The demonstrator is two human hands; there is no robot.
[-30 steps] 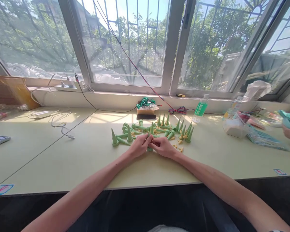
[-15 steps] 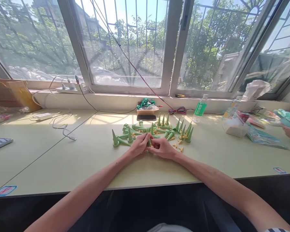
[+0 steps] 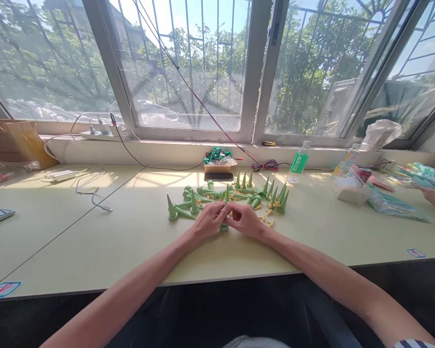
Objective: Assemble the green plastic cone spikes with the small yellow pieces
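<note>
Pale yellow-green tabletop (image 3: 246, 261): both forearms (image 3: 145, 275) slant inward over its near edge. Left hand (image 3: 208, 220) — fingers clamped on a green spike (image 3: 224, 227); right hand (image 3: 248, 220) — fingers curled beside it, grip indeterminable. Beyond: other green spikes (image 3: 172, 210), upright and lying.

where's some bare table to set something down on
Bare tabletop lies to the right, between the yellow pieces and the blue packets, and to the left, between the white cable and the green cones. The middle, where left hand and right hand meet, is crowded.
</note>
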